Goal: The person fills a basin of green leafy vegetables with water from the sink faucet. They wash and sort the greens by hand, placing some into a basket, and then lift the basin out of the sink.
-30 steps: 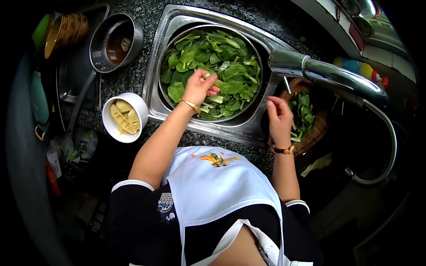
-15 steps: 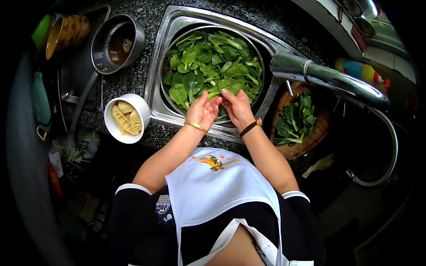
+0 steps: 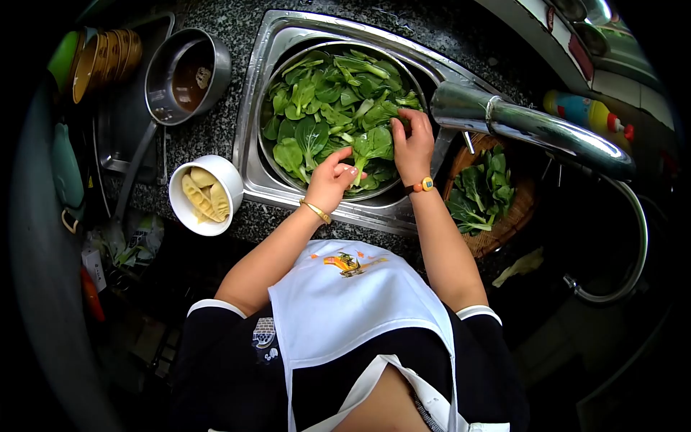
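A round metal basin [image 3: 268, 147] full of leafy greens [image 3: 317, 101] sits in the steel sink. My left hand [image 3: 334, 178], with a gold bangle at the wrist, is at the basin's near side, its fingers closed around the pale stem of one leafy green [image 3: 374, 144]. That leaf spreads upward and to the right from the fingers. Over the basin's right side is my right hand [image 3: 413, 147], fingers curved and thumb apart, touching or just above the leaves. Nothing shows in its grasp, though the palm side is partly hidden.
Right of the sink, a woven basket [image 3: 479, 245] holds more greens beneath the faucet [image 3: 533, 126]. On the left counter stand a white bowl of dumplings [image 3: 205, 196] and a saucepan [image 3: 188, 75] with brown liquid. Stacked bowls [image 3: 108, 63] and a bottle [image 3: 586, 115] are farther out.
My hands were together on a stem at the basin's near edge. My right hand has moved up and right, away from the left, and a broad leaf now shows between them.
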{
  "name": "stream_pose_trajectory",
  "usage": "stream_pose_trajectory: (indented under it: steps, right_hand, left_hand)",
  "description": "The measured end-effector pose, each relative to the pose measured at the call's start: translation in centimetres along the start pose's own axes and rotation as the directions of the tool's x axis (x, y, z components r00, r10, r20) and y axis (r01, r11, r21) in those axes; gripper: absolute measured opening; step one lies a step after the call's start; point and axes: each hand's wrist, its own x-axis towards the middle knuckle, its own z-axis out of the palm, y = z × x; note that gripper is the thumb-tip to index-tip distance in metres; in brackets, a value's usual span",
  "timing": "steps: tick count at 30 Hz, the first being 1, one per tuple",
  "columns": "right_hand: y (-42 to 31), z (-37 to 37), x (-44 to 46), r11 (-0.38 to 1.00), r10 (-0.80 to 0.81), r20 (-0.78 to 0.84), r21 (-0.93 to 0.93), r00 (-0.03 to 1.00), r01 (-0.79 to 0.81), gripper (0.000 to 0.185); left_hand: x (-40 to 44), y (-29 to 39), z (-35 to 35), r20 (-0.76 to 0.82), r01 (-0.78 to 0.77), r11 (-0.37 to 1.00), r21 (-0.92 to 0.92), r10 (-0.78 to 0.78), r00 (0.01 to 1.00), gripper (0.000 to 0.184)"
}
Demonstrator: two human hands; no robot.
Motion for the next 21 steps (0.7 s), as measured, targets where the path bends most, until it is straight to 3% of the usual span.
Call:
stream_pose_trajectory:
  steps: [1, 2, 3, 4, 6, 7, 8, 9, 10, 12, 16, 19, 20, 21]
  right_hand:
    - [0.4, 0.1, 0.5, 0.991, -0.110, -0.014, -0.076, 0.994, 0.109, 0.025]
    - [0.3, 0.2, 0.8, 0.991, -0.110, -0.016, -0.077, 0.994, 0.108, 0.025]
    - [0.2, 0.3, 1.0, 0.972, -0.120, 0.110, -0.187, 0.987, 0.140, 0.023]
    - [0.1, 0.4, 1.2, 0.940, -0.116, 0.235, -0.288, 0.965, 0.183, 0.021]
    - [-0.2, 0.9, 1.4, 0.930, -0.199, 0.191, -0.273, 0.961, 0.246, 0.016]
    - [-0.4, 1.0, 1.6, 0.981, 0.163, 0.299, 0.058, 0.940, -0.188, 0.013]
    - [-0.8, 0.8, 1.9, 0.733, 0.421, 0.502, 0.303, 0.756, -0.609, 0.013]
    - [-2.0, -0.3, 2.2, 0.549, 0.381, 0.544, 0.517, 0.748, -0.656, 0.014]
    - [-1.4, -0.7, 2.3, 0.470, 0.394, 0.650, 0.465, 0.650, -0.750, 0.013]
    - [-1.4, -1.1, 2.0, 0.378, 0.459, 0.683, 0.429, 0.568, -0.820, 0.015]
    - [-0.8, -1.6, 1.1, 0.237, 0.404, 0.731, 0.497, 0.550, -0.835, 0.021]
    - [-1.3, -2.2, 0.6, 0.189, 0.335, 0.724, 0.575, 0.603, -0.796, 0.029]
    - [-1.7, -2.3, 0.5, 0.155, 0.323, 0.714, 0.607, 0.621, -0.779, 0.030]
    - [-2.2, -2.3, 0.4, 0.121, 0.313, 0.703, 0.637, 0.638, -0.761, 0.032]
  left_hand:
    - [-0.1, -0.1, -0.2, 0.012, 0.088, 0.980, -0.177, -0.087, 0.996, 0.040]
    - [-0.2, 0.3, -0.5, 0.041, 0.173, 0.922, -0.347, -0.170, 0.985, 0.037]
    - [-0.3, 0.8, -0.9, 0.051, 0.236, 0.846, -0.478, -0.241, 0.969, 0.028]
    - [-0.3, 0.7, -1.4, 0.050, 0.235, 0.848, -0.476, -0.240, 0.969, 0.028]
    - [0.0, 0.3, -2.6, 0.040, 0.148, 0.684, -0.715, -0.172, 0.984, 0.021]
    - [0.1, 0.2, -3.2, 0.030, 0.112, 0.650, -0.752, -0.136, 0.990, 0.021]
    - [0.1, 0.5, -3.6, 0.007, 0.070, 0.656, -0.751, -0.098, 0.995, 0.026]
    - [0.1, 0.8, -4.0, -0.006, 0.027, 0.674, -0.738, -0.046, 0.999, 0.029]
    - [0.1, 1.1, -4.4, -0.018, -0.017, 0.690, -0.724, 0.006, 1.000, 0.031]
    - [0.2, 1.5, -4.9, 0.012, -0.029, 0.686, -0.727, 0.055, 0.998, 0.036]
    - [0.5, 2.3, -5.0, 0.017, -0.053, 0.670, -0.740, 0.097, 0.995, 0.036]
    - [0.7, 3.6, -3.4, -0.109, -0.113, 0.839, -0.532, 0.064, 0.992, 0.034]
    - [0.9, 3.6, -2.6, -0.110, -0.113, 0.839, -0.533, 0.064, 0.992, 0.034]
    - [1.3, 3.5, -1.7, -0.148, -0.196, 0.928, -0.317, 0.156, 0.977, 0.033]
